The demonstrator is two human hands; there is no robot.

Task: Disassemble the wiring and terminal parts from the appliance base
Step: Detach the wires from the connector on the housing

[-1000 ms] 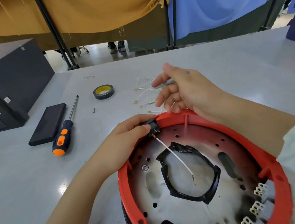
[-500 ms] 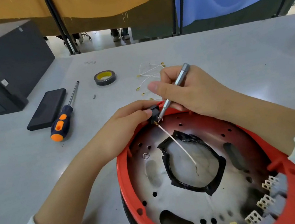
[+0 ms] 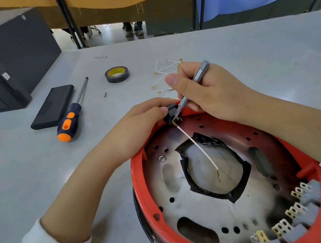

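Gripping a slim grey precision screwdriver pencil-fashion in the right hand, fingers and thumb curled round the shaft, tip down at the metal terminals of a small black switch block. Pinching that same block between thumb and fingers of the left hand, at the far rim of the red appliance base. Lying open side up at the near right of the grey table, with a perforated metal plate inside and a central opening edged in ragged black tape. Running from the block's terminal down across that opening, one white wire, free end bare and frayed. Sitting along the near right inside wall of the base, a row of grey terminal blocks with pale connectors. Resting loose on the table just beyond the right hand, several detached white wires with brass ends. Further left on the table: a roll of black tape with a yellow core, a small dark screw, a larger screwdriver with a blue and orange handle, a flat black case touching it, and a black computer tower at the far left. Hanging behind the table, yellow and blue cloth panels on black frames.
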